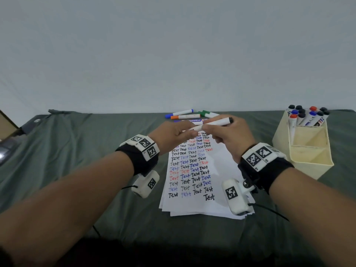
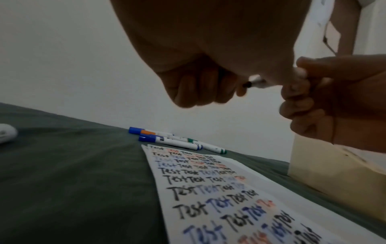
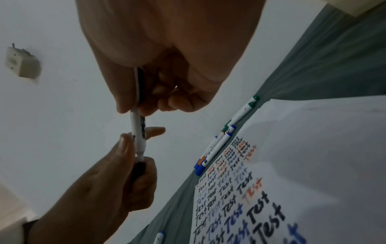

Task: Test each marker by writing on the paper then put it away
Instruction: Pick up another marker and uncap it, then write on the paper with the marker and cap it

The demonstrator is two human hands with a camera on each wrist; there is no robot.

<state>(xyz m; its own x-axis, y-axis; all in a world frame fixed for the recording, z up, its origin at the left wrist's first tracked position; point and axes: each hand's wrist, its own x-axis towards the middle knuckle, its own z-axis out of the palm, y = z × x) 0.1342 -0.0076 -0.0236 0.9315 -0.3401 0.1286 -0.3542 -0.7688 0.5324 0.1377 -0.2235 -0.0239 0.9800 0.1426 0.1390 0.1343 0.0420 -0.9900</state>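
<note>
We hold a black marker above the paper, at twelve o'clock of the sheet. Our right hand grips the barrel; our left hand pinches its cap. The marker looks light, stiff and smooth, so it is best held mid-barrel, with the cap pulled straight along it. Only the right wrist view shows the cap; the head view alone shows the holder at three o'clock.
</note>
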